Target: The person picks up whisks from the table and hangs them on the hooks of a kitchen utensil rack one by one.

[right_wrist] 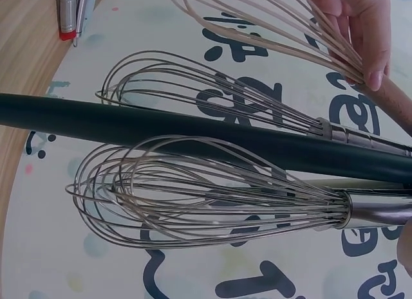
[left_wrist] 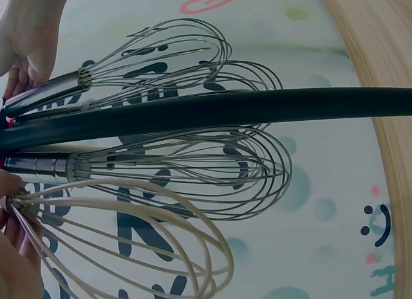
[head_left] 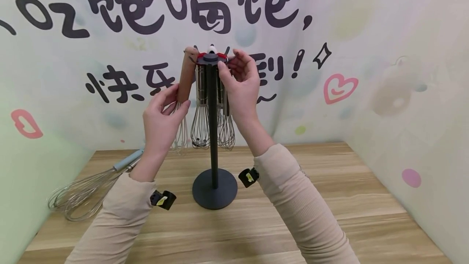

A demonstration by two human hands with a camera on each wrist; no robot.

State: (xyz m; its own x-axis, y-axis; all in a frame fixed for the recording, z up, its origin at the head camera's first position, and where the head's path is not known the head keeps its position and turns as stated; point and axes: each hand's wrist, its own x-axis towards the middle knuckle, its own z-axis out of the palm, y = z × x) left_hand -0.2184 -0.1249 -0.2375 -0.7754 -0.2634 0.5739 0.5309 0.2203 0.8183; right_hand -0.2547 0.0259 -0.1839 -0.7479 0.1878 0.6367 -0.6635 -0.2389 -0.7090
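My left hand [head_left: 161,113] pinches the wooden handle of a pale-wired whisk [head_left: 187,74], holding it wires down, slightly tilted. The handle's top end is right beside the left rim of a dark whisk stand [head_left: 213,133]. At the stand's top right, my right hand [head_left: 243,82] curls thumb and fingers about the edge of the hook plate, thumb in front. Several metal whisks [left_wrist: 212,164] hang wires down around the pole, with red at the top of some. Near my right fingers in the right wrist view is a silver whisk handle [right_wrist: 380,209].
More whisks lie on the wooden table [head_left: 278,223] at the left, one with a light blue handle [head_left: 128,159]. The stand's round base [head_left: 215,199] sits mid-table. A printed backdrop [head_left: 293,113] rises behind, with walls at both sides.
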